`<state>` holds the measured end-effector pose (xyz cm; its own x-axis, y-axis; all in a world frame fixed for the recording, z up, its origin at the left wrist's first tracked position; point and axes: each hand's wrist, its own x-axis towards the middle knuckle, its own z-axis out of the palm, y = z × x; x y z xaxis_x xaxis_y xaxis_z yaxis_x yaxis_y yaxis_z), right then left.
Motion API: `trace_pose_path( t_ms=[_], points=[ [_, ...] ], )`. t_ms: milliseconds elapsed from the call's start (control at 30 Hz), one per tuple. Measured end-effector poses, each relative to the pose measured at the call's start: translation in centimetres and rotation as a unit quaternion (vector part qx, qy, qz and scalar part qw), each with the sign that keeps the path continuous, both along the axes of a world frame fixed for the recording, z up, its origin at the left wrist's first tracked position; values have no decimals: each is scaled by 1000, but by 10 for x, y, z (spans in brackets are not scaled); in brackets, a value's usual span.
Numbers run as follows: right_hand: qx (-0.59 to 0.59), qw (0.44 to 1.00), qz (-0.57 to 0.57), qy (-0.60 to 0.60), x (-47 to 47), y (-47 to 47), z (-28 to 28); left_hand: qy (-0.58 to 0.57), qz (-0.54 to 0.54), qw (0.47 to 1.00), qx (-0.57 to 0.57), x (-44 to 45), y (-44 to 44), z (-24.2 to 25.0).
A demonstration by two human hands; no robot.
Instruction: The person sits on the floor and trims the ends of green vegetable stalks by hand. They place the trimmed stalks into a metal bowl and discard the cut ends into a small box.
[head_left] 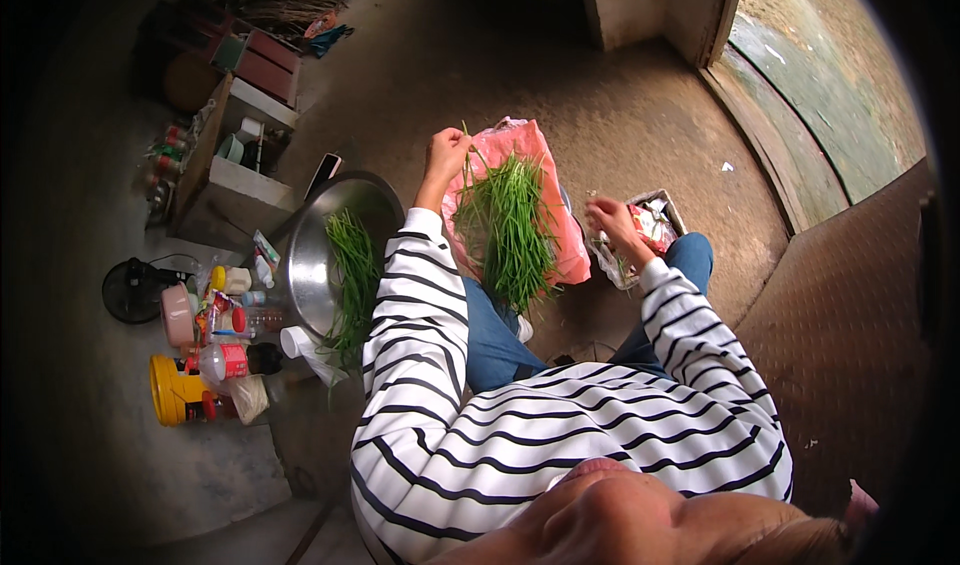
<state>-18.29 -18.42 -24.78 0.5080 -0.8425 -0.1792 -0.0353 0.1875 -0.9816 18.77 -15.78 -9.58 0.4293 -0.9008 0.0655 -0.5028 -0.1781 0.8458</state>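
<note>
My left hand (pixel 448 154) pinches a few thin green stalks at the upper left edge of a pink plastic bag (pixel 568 242). On that bag, before my knees, lies a large heap of long green leafy stalks (pixel 512 223), like chives. My right hand (pixel 611 220) hangs over the near left side of a small waste bin (pixel 676 212) holding wrappers; its fingers are bent and blurred, and nothing shows between them. More green stalks (pixel 351 272) lie along the right side of a wide steel basin (pixel 307 280), to the left of my left sleeve.
A phone (pixel 323 175) lies beyond the basin. Bottles, a pink bowl (pixel 178 313) and a yellow bucket (pixel 166 390) crowd the left side. An open-fronted cabinet (pixel 244 190) stands farther back. At the right are a door sill (pixel 757 145) and a brown door panel (pixel 847 317).
</note>
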Motion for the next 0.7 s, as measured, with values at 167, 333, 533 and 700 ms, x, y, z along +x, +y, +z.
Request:
trace_pose_path(
  t_ms=[167, 333, 533, 700],
  points=[
    [-51, 994, 87, -43, 91, -19, 82, 83, -7, 996, -23, 2, 24, 11],
    [-2, 995, 103, -4, 100, -18, 54, 177, -43, 980, -76, -21, 48, 55],
    [30, 994, 87, -66, 78, 3, 85, 323, -127, 934, -87, -72, 75, 127],
    [-42, 982, 86, -165, 41, -2, 198, 338, -220, 911, -87, -119, 81, 172]
  ],
)
